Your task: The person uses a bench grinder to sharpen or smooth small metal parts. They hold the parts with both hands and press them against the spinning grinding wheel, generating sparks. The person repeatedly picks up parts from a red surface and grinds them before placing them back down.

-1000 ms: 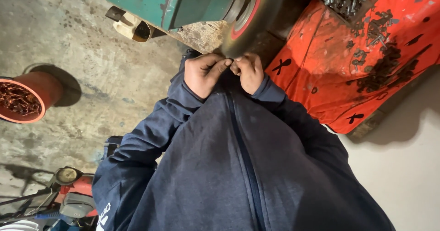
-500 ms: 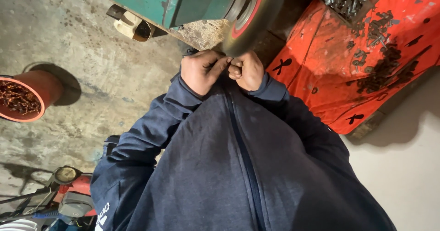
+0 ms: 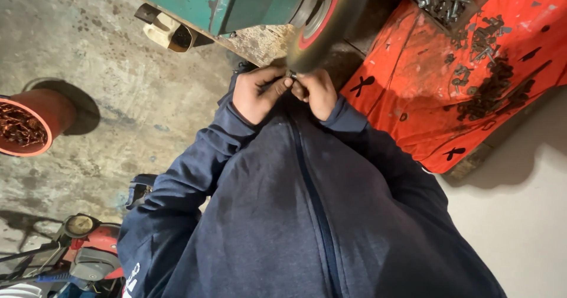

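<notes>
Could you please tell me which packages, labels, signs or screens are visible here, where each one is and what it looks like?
Orange sheet: right of the hands, under loose dark metal parts; orange with black printed marks.
White print: low on the left sleeve of the dark blue jacket; small, partly cut off.
Round gauge: bottom left on a red machine; dark rim, pale face, too small to make out.
No screens or signs show.

wheel: blurred | small part: hidden by fingers | bucket: cut off
</notes>
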